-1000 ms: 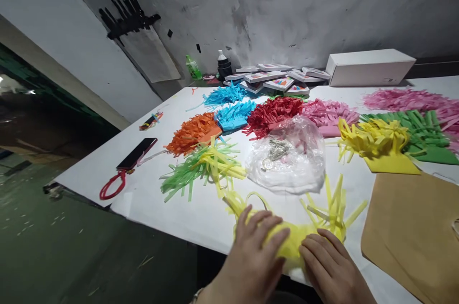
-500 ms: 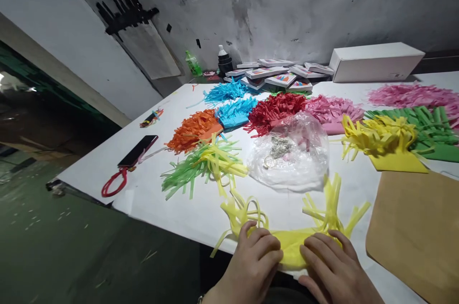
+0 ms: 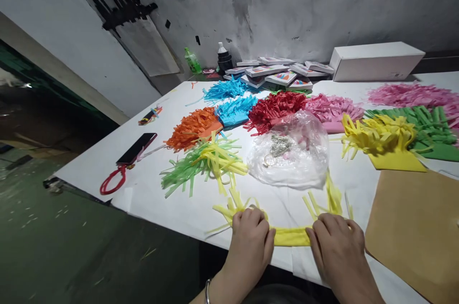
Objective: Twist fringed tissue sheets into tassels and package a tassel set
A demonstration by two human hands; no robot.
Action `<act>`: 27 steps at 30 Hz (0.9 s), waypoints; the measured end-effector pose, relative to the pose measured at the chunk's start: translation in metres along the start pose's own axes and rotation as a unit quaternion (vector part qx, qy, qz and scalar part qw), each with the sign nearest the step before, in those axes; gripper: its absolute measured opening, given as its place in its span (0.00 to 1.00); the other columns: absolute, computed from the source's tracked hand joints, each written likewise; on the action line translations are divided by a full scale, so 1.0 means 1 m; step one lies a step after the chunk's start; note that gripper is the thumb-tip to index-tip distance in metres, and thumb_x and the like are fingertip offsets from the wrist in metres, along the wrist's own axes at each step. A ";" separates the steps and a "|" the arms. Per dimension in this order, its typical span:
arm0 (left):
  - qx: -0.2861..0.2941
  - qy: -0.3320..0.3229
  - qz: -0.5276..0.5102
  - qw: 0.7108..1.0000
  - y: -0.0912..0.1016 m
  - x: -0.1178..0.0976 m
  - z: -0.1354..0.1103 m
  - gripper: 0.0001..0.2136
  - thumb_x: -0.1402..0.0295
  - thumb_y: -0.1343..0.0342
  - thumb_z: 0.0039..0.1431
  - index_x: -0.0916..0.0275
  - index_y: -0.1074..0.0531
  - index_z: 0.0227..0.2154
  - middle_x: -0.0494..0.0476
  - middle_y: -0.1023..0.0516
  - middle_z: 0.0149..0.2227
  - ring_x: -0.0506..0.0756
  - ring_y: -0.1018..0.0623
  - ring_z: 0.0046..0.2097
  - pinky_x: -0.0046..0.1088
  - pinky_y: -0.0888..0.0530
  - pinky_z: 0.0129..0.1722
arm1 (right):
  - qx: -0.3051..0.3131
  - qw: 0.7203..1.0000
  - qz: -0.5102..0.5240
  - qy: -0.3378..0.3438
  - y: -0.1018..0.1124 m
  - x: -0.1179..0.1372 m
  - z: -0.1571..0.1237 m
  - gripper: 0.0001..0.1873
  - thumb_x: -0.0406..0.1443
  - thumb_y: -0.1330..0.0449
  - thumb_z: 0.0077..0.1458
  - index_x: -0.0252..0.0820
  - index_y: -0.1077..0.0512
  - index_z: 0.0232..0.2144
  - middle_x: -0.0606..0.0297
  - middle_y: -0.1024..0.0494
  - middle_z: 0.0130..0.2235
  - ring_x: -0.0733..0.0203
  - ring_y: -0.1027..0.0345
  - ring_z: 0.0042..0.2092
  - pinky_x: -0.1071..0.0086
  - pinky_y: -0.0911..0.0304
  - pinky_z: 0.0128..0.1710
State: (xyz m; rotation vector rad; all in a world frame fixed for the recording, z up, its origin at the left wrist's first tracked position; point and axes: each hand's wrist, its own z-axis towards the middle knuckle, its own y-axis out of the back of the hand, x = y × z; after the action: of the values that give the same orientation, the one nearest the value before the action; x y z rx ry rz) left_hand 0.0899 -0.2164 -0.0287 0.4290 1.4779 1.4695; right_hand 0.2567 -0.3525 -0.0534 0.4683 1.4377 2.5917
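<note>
Head view: a folded yellow tissue-paper band [image 3: 291, 237] held straight between two hands at the desk's [image 3: 201, 208] near edge.
The left hand [image 3: 251, 237], a silver bracelet [image 3: 207, 291] at its wrist, has its fingers curled and pinches the band's left part; the right hand [image 3: 335, 242], likewise curled, pinches the right part, thumbs facing each other across the exposed stretch. Loose yellow fringe sticks out beyond both hands. Past the band lies a clear plastic bag [image 3: 310, 163] with small metal pieces inside; to its left, a loose green and yellow tassel [image 3: 182, 172] lies close to an orange fringed bundle [image 3: 193, 127]. Brown paper [image 3: 412, 218] is just beside the right hand, near a yellow fringed bundle [image 3: 380, 134]. A phone [image 3: 136, 148] with a red cord [image 3: 116, 180] rests well apart, toward the desk's left edge.
</note>
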 end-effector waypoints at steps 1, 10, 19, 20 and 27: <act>0.010 0.003 0.009 1.000 0.000 0.000 0.002 0.07 0.76 0.46 0.61 0.61 0.28 0.28 0.56 0.25 0.36 0.59 0.27 0.39 0.46 0.34 0.46 | -0.018 1.000 0.008 0.013 0.000 0.002 0.001 0.09 0.30 0.47 0.65 0.41 0.28 0.35 0.58 0.23 0.38 0.50 0.28 0.42 0.50 0.47 0.51; -0.021 -0.070 -0.051 0.996 0.005 -0.002 -0.004 0.09 0.71 0.37 0.58 0.60 0.28 0.40 0.60 0.25 0.45 0.62 0.27 0.48 0.53 0.38 0.57 | -0.006 0.976 0.189 0.113 -0.007 0.011 0.000 0.15 0.26 0.52 0.67 0.41 0.28 0.32 0.67 0.28 0.29 0.62 0.36 0.33 0.60 0.47 0.48; -0.011 -0.121 -0.120 0.985 0.000 0.002 -0.004 0.07 0.71 0.45 0.66 0.60 0.30 0.31 0.54 0.24 0.35 0.57 0.28 0.41 0.43 0.35 0.51 | 0.017 0.979 0.159 0.124 -0.010 0.019 -0.004 0.20 0.28 0.57 0.69 0.43 0.31 0.30 0.66 0.29 0.29 0.59 0.37 0.34 0.58 0.49 0.49; -0.002 -0.113 -0.124 0.986 0.002 0.004 -0.004 0.07 0.71 0.45 0.66 0.60 0.30 0.31 0.54 0.24 0.35 0.57 0.28 0.41 0.43 0.35 0.52 | 0.018 0.980 0.160 0.119 -0.010 0.015 -0.005 0.19 0.28 0.57 0.69 0.43 0.30 0.31 0.66 0.29 0.30 0.59 0.36 0.35 0.58 0.49 0.50; 0.032 -0.019 -0.060 0.998 0.006 -0.001 -0.003 0.07 0.76 0.50 0.65 0.62 0.30 0.31 0.56 0.26 0.37 0.59 0.28 0.41 0.47 0.36 0.48 | 0.015 0.997 0.064 0.046 -0.002 -0.009 -0.004 0.14 0.31 0.52 0.67 0.44 0.31 0.31 0.64 0.26 0.33 0.55 0.34 0.38 0.54 0.48 0.50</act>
State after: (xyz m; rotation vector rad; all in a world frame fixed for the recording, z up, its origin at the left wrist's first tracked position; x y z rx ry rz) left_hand 0.0851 -0.2177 -0.0236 0.3982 1.4986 1.3157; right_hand 0.2639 -0.3575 -0.0589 0.4664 1.5248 2.7289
